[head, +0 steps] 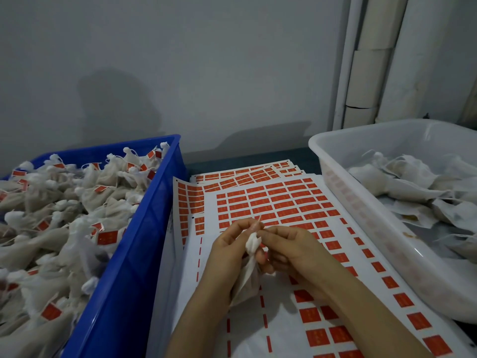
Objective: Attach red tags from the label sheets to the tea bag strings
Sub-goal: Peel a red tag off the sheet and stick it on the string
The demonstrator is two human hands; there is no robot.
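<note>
Dark tabletop, label sheets, blue crate, white tub

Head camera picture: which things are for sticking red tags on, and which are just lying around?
For the job: tea bag held in left hand and right hand; label sheets; blue crate of tagged bags; white tub of untagged bags.
Just lying about: pale tubes in the corner.

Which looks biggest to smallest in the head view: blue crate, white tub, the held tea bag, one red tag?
1. The blue crate and white tub: both huge and cut off by the frame, so I won't rank them.
2. The tea bag.
3. A single red tag.
</note>
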